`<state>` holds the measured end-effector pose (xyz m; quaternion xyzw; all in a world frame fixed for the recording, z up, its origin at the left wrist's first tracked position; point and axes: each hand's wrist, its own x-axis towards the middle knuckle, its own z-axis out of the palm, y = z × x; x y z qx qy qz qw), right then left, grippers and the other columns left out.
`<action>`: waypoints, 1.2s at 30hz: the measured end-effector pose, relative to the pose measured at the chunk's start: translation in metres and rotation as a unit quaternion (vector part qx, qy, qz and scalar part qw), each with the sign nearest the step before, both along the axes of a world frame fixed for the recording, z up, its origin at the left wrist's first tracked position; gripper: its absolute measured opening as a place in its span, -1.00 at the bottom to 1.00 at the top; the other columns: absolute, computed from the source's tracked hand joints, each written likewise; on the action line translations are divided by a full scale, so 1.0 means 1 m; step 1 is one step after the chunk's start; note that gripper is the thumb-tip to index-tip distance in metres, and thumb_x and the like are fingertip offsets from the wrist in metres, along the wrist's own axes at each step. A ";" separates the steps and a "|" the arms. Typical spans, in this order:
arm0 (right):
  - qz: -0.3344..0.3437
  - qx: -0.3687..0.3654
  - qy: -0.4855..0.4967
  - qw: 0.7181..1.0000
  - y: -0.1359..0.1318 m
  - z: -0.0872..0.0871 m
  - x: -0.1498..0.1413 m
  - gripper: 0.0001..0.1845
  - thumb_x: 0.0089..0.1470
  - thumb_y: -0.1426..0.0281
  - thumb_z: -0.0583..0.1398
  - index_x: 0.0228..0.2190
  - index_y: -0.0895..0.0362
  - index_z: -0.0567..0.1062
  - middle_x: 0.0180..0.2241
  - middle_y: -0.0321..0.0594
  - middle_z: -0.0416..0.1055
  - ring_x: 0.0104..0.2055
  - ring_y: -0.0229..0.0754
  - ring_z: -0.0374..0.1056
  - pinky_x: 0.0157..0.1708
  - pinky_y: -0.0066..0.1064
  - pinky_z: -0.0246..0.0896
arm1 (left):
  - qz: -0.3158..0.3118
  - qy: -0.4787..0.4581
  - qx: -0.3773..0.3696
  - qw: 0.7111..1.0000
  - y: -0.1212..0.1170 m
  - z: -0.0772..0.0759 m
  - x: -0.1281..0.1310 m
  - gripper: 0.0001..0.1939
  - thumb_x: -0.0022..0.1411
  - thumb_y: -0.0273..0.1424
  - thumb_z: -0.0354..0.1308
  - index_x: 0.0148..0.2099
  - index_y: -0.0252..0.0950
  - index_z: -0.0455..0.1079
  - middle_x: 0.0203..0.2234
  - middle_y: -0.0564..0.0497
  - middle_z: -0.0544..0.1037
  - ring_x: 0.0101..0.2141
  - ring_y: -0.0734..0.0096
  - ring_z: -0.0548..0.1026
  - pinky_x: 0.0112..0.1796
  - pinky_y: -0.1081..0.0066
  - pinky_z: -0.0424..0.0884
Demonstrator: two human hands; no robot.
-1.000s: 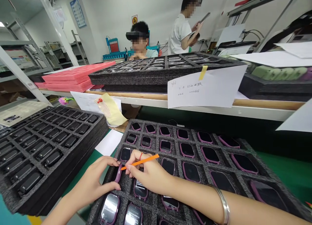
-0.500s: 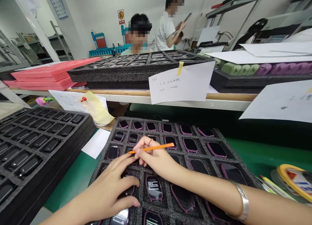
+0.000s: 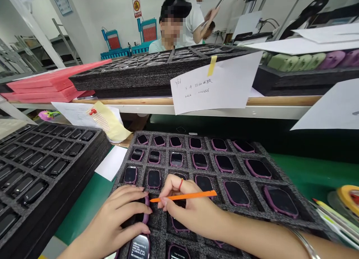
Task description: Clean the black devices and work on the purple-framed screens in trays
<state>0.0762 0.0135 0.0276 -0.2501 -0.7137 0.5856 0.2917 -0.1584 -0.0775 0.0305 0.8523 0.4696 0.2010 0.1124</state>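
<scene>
My right hand (image 3: 186, 203) pinches a slim orange pointed stick (image 3: 193, 196), its tip aimed left. The tip is beside the right edge of a purple-framed smartwatch (image 3: 146, 206) in a slot of the black foam tray (image 3: 165, 199); I cannot tell whether they touch. My left hand (image 3: 123, 214) lies over that watch with fingers spread, hiding most of its screen. More purple smartwatches fill the tray's slots. A lit watch (image 3: 139, 246) below my left thumb shows white text, and another lit watch (image 3: 178, 251) shows at the bottom edge.
To the left stands a stack of black foam trays (image 3: 84, 158) holding dark watches. A shelf (image 3: 134, 104) crosses behind, with foam trays, red foam (image 3: 45, 85) and a taped handwritten note (image 3: 213, 89). Tape rolls (image 3: 347, 195) and pens (image 3: 331, 214) lie right. Two people (image 3: 171, 31) are beyond.
Both hands have shifted slightly down in the picture, and the stick's tip has moved down to the watch under my left hand. The left fingers have drawn back a little to the left.
</scene>
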 end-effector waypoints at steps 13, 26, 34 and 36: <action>0.027 0.087 -0.021 0.996 -0.002 0.001 0.004 -0.91 0.18 0.44 0.16 -0.39 0.06 0.41 -0.46 -0.31 0.51 -0.46 -0.23 0.41 -0.39 -0.40 0.30 | 0.071 -0.058 -0.043 0.995 0.001 0.002 0.001 -0.51 0.18 -0.19 0.38 0.09 -0.09 0.29 0.01 -0.04 0.57 0.03 0.18 0.53 0.01 0.22 0.50; 0.006 -0.006 -0.010 1.000 0.013 0.018 0.017 -0.90 0.08 0.49 0.19 -0.43 0.08 0.37 -0.44 -0.28 0.50 -0.35 -0.18 0.46 -0.33 -0.37 0.32 | 0.082 0.015 -0.179 0.980 0.017 0.043 0.031 -0.72 0.24 -0.26 0.32 -0.12 -0.18 0.30 -0.05 -0.05 0.43 0.01 0.16 0.41 0.00 0.15 0.43; -0.090 -0.019 0.017 0.996 0.018 0.031 0.046 -0.94 0.14 0.37 0.19 -0.36 0.09 0.41 -0.38 -0.30 0.42 -0.35 -0.23 0.38 -0.30 -0.34 0.31 | -0.091 0.089 -0.061 0.990 0.033 0.027 0.082 -0.67 0.34 -0.17 0.18 0.07 -0.20 0.43 0.25 -0.27 0.24 0.31 -0.16 0.16 0.20 -0.16 0.25; -0.100 -0.021 0.010 0.995 0.011 0.023 0.052 -0.93 0.17 0.36 0.18 -0.36 0.09 0.40 -0.39 -0.31 0.41 -0.36 -0.24 0.36 -0.31 -0.35 0.29 | -0.094 0.098 -0.026 0.990 0.035 0.021 0.085 -0.71 0.35 -0.18 0.18 0.01 -0.22 0.47 0.20 -0.28 0.30 0.30 -0.21 0.18 0.20 -0.23 0.24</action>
